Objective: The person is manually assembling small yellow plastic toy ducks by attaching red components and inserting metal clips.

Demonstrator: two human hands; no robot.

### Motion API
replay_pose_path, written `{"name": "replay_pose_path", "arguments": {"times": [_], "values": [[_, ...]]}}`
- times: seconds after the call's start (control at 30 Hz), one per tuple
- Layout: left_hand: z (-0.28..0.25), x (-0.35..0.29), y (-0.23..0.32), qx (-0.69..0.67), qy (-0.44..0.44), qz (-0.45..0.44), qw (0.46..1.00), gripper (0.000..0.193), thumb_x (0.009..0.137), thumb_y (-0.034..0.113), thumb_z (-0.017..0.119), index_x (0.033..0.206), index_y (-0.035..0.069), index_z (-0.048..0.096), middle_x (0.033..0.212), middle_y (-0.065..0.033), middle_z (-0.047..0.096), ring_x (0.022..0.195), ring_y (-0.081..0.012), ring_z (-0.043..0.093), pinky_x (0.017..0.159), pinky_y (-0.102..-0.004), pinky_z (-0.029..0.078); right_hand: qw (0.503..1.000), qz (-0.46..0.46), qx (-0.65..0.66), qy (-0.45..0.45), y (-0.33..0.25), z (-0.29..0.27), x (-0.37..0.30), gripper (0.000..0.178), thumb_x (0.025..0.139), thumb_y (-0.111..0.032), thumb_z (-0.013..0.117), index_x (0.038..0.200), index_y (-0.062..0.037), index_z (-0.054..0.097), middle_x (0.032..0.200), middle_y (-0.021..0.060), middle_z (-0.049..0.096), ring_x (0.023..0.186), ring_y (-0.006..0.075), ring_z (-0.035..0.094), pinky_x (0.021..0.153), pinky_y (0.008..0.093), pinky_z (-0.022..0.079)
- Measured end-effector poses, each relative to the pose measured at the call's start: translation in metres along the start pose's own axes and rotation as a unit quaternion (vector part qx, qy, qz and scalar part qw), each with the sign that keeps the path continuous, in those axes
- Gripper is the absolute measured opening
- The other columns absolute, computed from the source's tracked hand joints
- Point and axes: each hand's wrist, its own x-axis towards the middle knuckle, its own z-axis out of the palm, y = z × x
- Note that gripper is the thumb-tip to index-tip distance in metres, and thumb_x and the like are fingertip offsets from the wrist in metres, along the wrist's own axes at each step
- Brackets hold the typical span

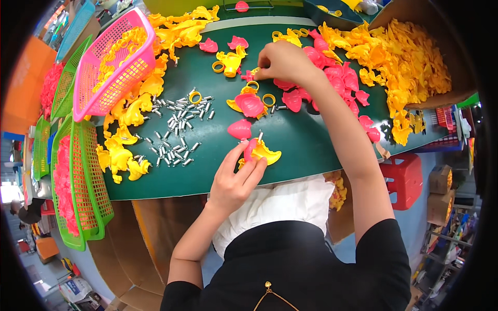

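My left hand (234, 181) is closed on a yellow and pink plastic piece (265, 154) near the table's front edge. A small silver cylinder (260, 136) stands up at that piece's top. Just beyond my left fingertips lies a loose pink shell (239, 129). Farther away, my right hand (288, 61) reaches across with its fingertips pinched together beside a small pink piece (247, 76); what they hold, if anything, is hidden. Below it lies a yellow part with a pink shell (249, 104), with a yellow ring (268, 100) beside it.
Many silver cylinders (179, 124) are scattered on the green table (207, 179). Pink shells (340, 78) form a pile by my right forearm. Yellow parts spill from a cardboard box (451, 98) at right. A pink basket (115, 65) and green baskets (85, 192) stand left.
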Motion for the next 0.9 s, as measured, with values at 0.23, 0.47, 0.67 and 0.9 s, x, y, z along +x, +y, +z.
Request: {"name": "replay_pose_path", "arguments": {"times": [0.23, 0.47, 0.67, 0.9], "values": [[0.004, -0.001, 0.004, -0.002, 0.005, -0.001, 1.0, 0.028, 0.069, 0.004, 0.069, 0.097, 0.003, 0.07, 0.089, -0.008, 0.064, 0.106, -0.0346, 0.06, 0.087, -0.0426, 0.054, 0.984, -0.053, -0.044, 0.165, 0.011, 0.016, -0.021, 0.017, 0.077, -0.024, 0.071, 0.079, -0.0066, 0.072, 0.073, 0.0075, 0.068, 0.069, 0.0224, 0.065, 0.065, 0.0342, 0.051], [-0.006, 0.009, 0.014, 0.029, -0.026, -0.009, 0.999, 0.024, 0.071, 0.004, 0.067, 0.095, 0.001, 0.069, 0.088, -0.0103, 0.062, 0.11, -0.0348, 0.059, 0.087, -0.046, 0.052, 0.901, 0.078, 0.423, 0.056, -0.021, 0.007, -0.132, 0.009, 0.079, -0.006, 0.068, 0.086, -0.0014, 0.071, 0.078, 0.0008, 0.068, 0.069, 0.0028, 0.059, 0.057, 0.0188, 0.043], [-0.001, 0.02, 0.017, 0.073, -0.06, 0.037, 0.995, 0.02, 0.074, 0.002, 0.063, 0.092, -0.003, 0.068, 0.085, -0.014, 0.061, 0.112, -0.0367, 0.06, 0.085, -0.041, 0.055, 0.923, 0.041, 0.302, 0.234, -0.047, 0.066, -0.176, 0.014, 0.072, -0.004, 0.076, 0.085, -0.0066, 0.073, 0.083, 0.0058, 0.069, 0.083, 0.0202, 0.058, 0.079, 0.0307, 0.043], [0.001, 0.015, 0.02, 0.06, -0.058, 0.032, 0.996, 0.02, 0.073, -0.001, 0.065, 0.092, -0.004, 0.068, 0.081, -0.0144, 0.059, 0.11, -0.0366, 0.06, 0.085, -0.0408, 0.056, 0.922, 0.031, 0.288, 0.257, -0.062, 0.08, -0.172, 0.012, 0.072, -0.006, 0.077, 0.084, -0.0071, 0.074, 0.083, 0.0028, 0.069, 0.084, 0.0188, 0.053, 0.076, 0.0293, 0.043]]}}
